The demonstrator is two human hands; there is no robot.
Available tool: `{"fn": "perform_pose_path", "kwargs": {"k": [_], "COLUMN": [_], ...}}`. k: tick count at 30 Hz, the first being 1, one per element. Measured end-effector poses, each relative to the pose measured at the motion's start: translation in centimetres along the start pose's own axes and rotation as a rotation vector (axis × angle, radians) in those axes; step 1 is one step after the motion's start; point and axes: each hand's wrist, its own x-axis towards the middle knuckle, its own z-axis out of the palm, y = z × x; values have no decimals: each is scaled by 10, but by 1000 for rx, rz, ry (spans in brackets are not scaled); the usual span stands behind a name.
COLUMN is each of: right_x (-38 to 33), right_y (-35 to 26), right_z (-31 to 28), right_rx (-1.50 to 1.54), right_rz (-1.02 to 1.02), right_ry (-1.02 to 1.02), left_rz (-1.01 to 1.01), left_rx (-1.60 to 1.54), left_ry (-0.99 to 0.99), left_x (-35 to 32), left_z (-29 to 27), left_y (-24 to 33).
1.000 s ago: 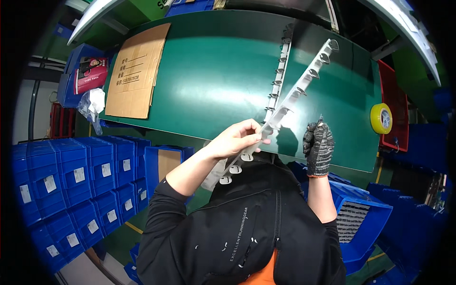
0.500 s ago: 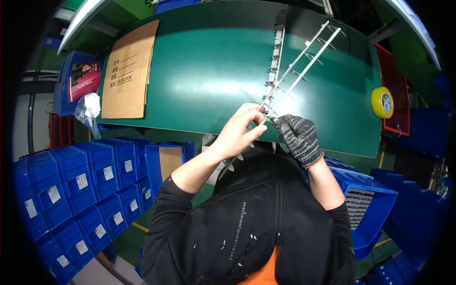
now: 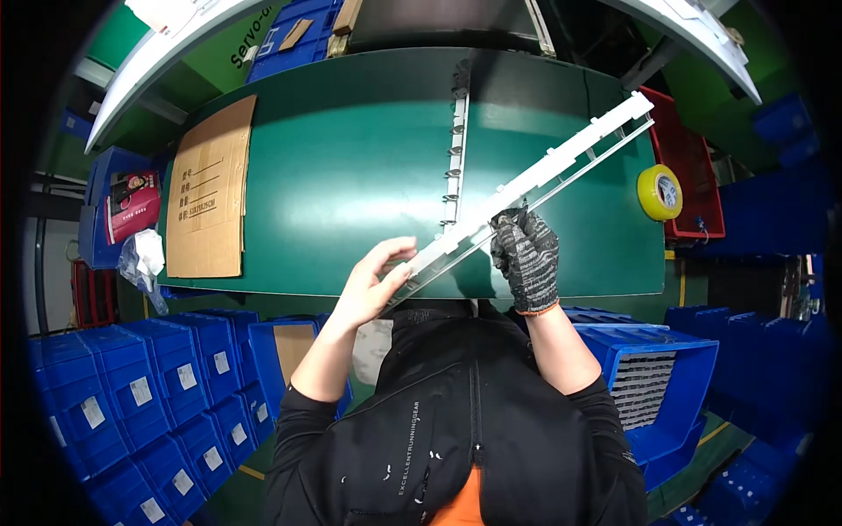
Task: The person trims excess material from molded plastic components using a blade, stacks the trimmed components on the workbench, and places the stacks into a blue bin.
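A long white ladder-like rail frame [image 3: 561, 158] is held aslant over the table, running from near my left hand up to the far right. Its broad white face shows small tabs along the edge, and thin crosspieces join it to a narrower bar. My right hand [image 3: 526, 259], in a dark grey knitted glove with an orange cuff, is closed around its middle. My bare left hand [image 3: 373, 285] is beside its lower end, fingers stretched and apart, thumb at its edge. Another narrow white strip [image 3: 459, 149] with several dark curved pieces lies on the table beyond.
The green table [image 3: 351, 175] carries a flat cardboard sheet [image 3: 210, 193] at left and a yellow tape roll [image 3: 660, 193] at right. Blue crates [image 3: 158, 368] are stacked at lower left; an open blue crate [image 3: 662, 377] with grey slatted contents stands at lower right, a red bin [image 3: 693, 175] beyond the table's right edge.
The rail frame has turned so its broad white face shows and it slants further right. My left hand has moved left and its fingers have spread from a pinch. The view has shifted.
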Motion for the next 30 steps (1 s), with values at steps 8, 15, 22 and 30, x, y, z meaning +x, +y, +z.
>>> {"fn": "perform_pose_path", "kwargs": {"k": [8,15,22,30], "right_x": [-6,-13,-17,-1], "right_y": [14,28,24,19], "right_z": [6,15,12,-21], "right_rx": [-519,-854,-528,622], "right_rz": [-478,-549,-294,359], "right_ry": [-122,-307,-466,-428], "left_rz": [-145,-135,-154,-75], "left_rx": [-511,-664,-565,-139], "left_ry": [27,97,160,166], "left_x": [0,3,5,2], "left_z": [22,36,40,27], "left_y": [-1,3,5,-17]}}
